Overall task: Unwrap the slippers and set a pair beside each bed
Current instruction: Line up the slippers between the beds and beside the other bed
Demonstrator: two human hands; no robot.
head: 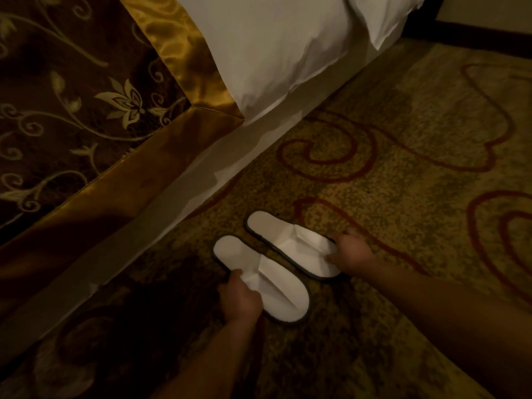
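Beside the bed (178, 180), on the carpet (403, 139), our left hand (240, 300) pinched the left slipper (282, 298). Our right hand (349, 253) gripped the right slipper (276, 231) just alongside, both heels toward the bed.

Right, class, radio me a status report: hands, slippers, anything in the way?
Left hand pinching upper of left slipper. Right hand gripping toe of right slipper. Pair flat on carpet beside bed. Nothing in the way.
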